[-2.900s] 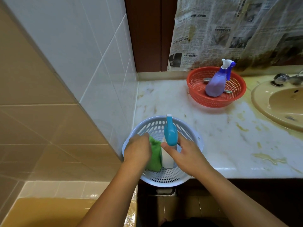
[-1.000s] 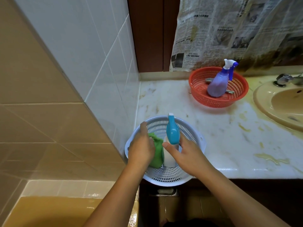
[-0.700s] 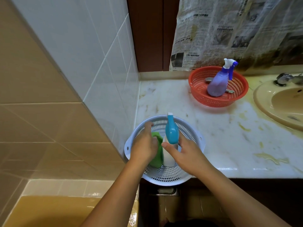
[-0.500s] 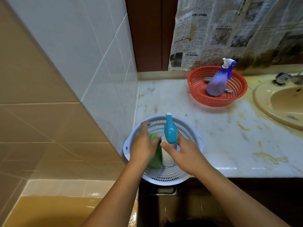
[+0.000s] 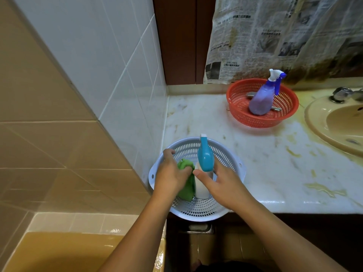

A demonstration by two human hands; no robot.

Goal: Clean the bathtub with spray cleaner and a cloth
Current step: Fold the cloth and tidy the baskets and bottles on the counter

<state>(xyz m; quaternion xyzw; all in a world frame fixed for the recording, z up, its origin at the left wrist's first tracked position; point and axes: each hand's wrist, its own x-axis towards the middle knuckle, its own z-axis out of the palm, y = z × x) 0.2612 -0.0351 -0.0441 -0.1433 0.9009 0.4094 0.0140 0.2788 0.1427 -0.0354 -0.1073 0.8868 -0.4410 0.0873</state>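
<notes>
A pale blue perforated basket sits at the counter's front left corner. Inside it stands a white spray bottle with a blue trigger head, and beside it lies a green cloth. My left hand grips the green cloth, thumb and fingers closed on its top. My right hand wraps around the spray bottle's neck, just under the blue head. The yellow-brown bathtub lies at the lower left, below the counter.
A red basket at the back of the counter holds a purple spray bottle. A beige sink with a tap is on the right. The marble counter is stained. Tiled wall stands on the left, newspaper hangs behind.
Both hands stay in the blue basket. My left hand's fingers have shifted on the green cloth, closing around its top. The bottle has barely moved.
</notes>
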